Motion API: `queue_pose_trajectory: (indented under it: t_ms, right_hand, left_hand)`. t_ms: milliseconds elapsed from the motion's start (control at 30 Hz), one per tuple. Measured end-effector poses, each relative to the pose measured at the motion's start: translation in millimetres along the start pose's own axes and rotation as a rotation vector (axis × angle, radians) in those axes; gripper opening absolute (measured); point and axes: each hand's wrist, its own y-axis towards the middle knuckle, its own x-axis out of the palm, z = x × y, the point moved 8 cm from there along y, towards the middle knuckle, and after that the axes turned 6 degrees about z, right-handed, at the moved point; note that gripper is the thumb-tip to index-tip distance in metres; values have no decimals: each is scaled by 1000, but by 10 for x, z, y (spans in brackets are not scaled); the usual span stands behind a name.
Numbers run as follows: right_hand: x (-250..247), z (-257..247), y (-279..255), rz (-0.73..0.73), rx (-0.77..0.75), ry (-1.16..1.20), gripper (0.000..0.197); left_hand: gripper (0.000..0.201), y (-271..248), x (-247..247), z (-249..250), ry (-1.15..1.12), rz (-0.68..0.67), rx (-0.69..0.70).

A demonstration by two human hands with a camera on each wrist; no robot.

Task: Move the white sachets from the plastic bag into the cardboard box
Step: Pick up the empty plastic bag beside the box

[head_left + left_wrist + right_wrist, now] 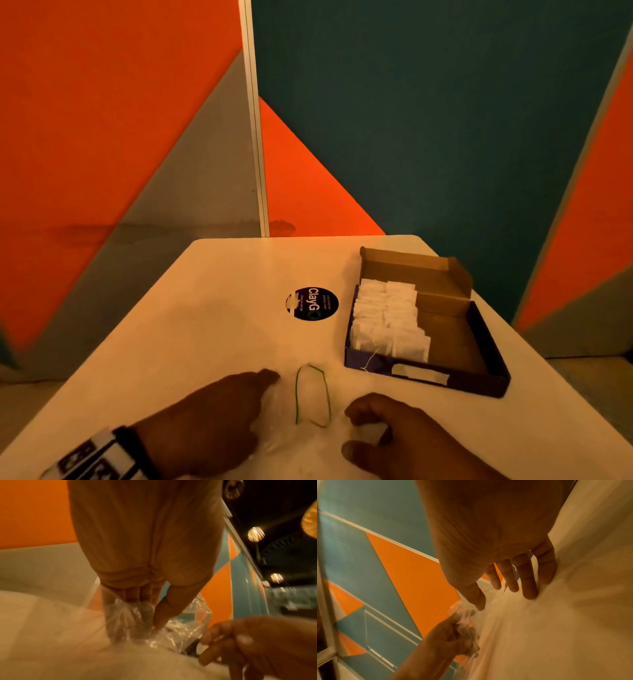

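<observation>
The cardboard box (486, 346) lies open at the right of the table, with several white sachets (387, 318) stacked in its left half. A clear plastic bag (308, 407) lies crumpled at the table's front, between my hands. My left hand (267, 380) grips the bag's left side. Its fingers (137, 596) are tucked into the plastic (188, 628) and the thumb is outside. My right hand (363, 428) arches just right of the bag. Its fingertips (529, 593) touch the table and hold nothing I can make out. The bag's contents are blurred.
A green rubber band (296, 394) lies looped on the bag. A round black sticker (311, 304) sits mid-table, left of the box. The white table (205, 325) ends against orange, grey and teal wall panels. The box's right half shows bare cardboard.
</observation>
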Motion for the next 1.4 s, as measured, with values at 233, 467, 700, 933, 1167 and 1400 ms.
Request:
queue_pose_trajectory:
  t_ms: [233, 467, 700, 933, 1167, 1400]
  right_hand:
    - [178, -14, 109, -90, -11, 387, 87]
    - [152, -209, 168, -12, -102, 635, 9]
    - [28, -208, 112, 41, -94, 586, 11]
    - [36, -185, 42, 3, -47, 660, 10]
    - [27, -161, -34, -67, -87, 492, 13]
    - [-95, -235, -56, -11, -96, 515, 14]
  left_hand:
    - [55, -194, -164, -14, -840, 108, 1]
    - [53, -154, 46, 186, -1568, 73, -27]
    - [48, -92, -138, 90, -1601, 385, -70]
    - [33, -88, -347, 36, -1413, 627, -109]
    - [34, -126, -612, -78, -1256, 716, -94]
    - [34, -167, -826, -61, -1253, 733, -46]
